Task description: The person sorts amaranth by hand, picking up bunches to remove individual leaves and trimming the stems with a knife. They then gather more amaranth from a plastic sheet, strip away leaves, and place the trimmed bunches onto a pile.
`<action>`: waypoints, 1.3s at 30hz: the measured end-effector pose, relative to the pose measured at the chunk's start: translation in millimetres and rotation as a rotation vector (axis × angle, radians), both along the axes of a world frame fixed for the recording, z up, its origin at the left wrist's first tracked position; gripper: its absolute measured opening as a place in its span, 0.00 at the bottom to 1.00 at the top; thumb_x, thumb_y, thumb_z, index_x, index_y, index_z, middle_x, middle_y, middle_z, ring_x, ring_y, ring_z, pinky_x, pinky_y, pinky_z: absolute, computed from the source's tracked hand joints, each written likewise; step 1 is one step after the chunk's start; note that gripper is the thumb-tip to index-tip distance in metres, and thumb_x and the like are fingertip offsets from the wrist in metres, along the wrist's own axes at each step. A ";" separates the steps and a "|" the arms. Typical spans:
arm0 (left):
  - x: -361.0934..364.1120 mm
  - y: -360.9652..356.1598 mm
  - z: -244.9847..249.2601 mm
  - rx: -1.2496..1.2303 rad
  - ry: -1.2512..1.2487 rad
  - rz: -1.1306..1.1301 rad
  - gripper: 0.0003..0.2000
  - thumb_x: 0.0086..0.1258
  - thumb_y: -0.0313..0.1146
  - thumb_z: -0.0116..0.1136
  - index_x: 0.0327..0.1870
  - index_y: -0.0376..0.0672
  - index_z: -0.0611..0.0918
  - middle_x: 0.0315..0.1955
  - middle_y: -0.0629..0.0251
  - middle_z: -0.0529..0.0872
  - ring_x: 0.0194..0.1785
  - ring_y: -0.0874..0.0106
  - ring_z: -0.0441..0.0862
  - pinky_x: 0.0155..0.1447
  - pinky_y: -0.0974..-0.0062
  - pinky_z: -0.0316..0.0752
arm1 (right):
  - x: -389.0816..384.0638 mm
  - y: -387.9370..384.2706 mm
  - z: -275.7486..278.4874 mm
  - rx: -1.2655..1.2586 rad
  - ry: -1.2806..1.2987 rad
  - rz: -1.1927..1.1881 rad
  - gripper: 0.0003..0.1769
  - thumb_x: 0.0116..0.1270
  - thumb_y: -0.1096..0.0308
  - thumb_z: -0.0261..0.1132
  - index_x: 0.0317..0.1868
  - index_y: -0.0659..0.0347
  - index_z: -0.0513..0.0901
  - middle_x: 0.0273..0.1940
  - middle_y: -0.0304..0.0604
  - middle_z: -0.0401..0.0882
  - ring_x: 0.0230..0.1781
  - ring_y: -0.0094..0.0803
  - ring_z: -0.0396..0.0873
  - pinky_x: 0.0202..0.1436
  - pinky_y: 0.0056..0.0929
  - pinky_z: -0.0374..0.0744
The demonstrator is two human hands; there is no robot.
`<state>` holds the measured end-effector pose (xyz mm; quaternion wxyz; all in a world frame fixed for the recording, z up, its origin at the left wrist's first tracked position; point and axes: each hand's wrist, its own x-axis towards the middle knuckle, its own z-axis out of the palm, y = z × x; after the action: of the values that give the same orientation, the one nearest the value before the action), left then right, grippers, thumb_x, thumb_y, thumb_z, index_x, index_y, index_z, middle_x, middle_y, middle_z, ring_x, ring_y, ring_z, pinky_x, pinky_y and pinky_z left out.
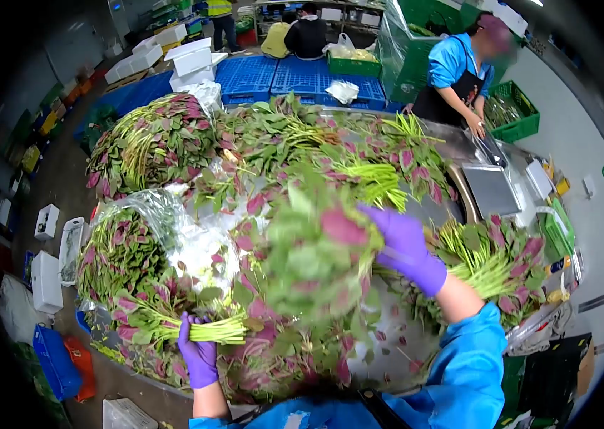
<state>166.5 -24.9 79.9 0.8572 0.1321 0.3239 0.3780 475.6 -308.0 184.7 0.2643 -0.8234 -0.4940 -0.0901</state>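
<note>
Stems (225,331) held, leaves (129,316) free
Left hand (199,357) clamps an amaranth bunch (162,323) by its stems, likely sparing leaves; right hand (411,250) clamps a blurred leafy bunch (313,250).

Left hand: purple-gloved (198,350), raised upright from the wrist (207,399), fingers curled inward in a closed grip.
Left arm: foreshortened, low and forward, bare skin between glove and blue cuff (208,423).
Right hand: purple-gloved too (406,247), reaching farther out than the left, angled across toward the left side, fingertips partly hidden.
Right arm: bent, wrist bare (458,297), loose blue sleeve (466,365) bunched along the forearm.
Spacing: hands well apart.
</note>
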 end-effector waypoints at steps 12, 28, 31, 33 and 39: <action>49.6 38.6 -73.6 -0.033 0.071 -0.007 0.07 0.62 0.26 0.53 0.40 0.42 0.73 0.26 0.66 0.75 0.30 0.72 0.73 0.47 0.70 0.70 | 288.6 240.5 -26.2 -0.127 -0.850 0.334 0.32 0.54 0.75 0.53 0.63 0.47 0.63 0.31 0.41 0.72 0.33 0.36 0.73 0.44 0.32 0.72; 52.5 22.7 -41.7 -0.025 0.421 -0.104 0.12 0.66 0.28 0.49 0.50 0.38 0.74 0.44 0.58 0.79 0.48 0.69 0.76 0.55 0.73 0.70 | 250.2 225.5 -79.2 -0.486 -0.551 -0.203 0.42 0.49 0.82 0.56 0.67 0.49 0.56 0.59 0.49 0.65 0.62 0.42 0.62 0.67 0.52 0.52; 29.4 8.6 -66.0 0.461 0.475 -0.215 0.11 0.62 0.28 0.54 0.45 0.38 0.73 0.38 0.61 0.77 0.42 0.70 0.75 0.53 0.70 0.70 | 119.1 172.3 -56.7 -0.096 0.096 0.316 0.31 0.53 0.64 0.64 0.60 0.57 0.68 0.45 0.49 0.75 0.46 0.45 0.72 0.52 0.42 0.68; 39.7 -11.6 -46.5 0.271 0.276 -0.164 0.10 0.57 0.24 0.57 0.40 0.38 0.73 0.32 0.64 0.75 0.37 0.71 0.74 0.50 0.71 0.70 | 22.9 144.6 -51.8 -0.153 0.349 0.532 0.42 0.51 0.60 0.68 0.65 0.55 0.58 0.50 0.47 0.73 0.48 0.45 0.71 0.57 0.44 0.65; 16.9 -113.7 -13.0 0.362 0.237 -0.469 0.15 0.60 0.21 0.55 0.50 0.37 0.72 0.45 0.65 0.75 0.50 0.74 0.72 0.55 0.76 0.67 | -184.6 86.3 -87.4 -0.014 0.699 0.408 0.53 0.44 0.69 0.69 0.69 0.58 0.47 0.55 0.47 0.70 0.59 0.42 0.66 0.63 0.43 0.62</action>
<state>183.5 -138.7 66.9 0.8398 0.3967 0.3098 0.2035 291.1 -221.7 97.3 0.4232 -0.6912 -0.5283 0.2532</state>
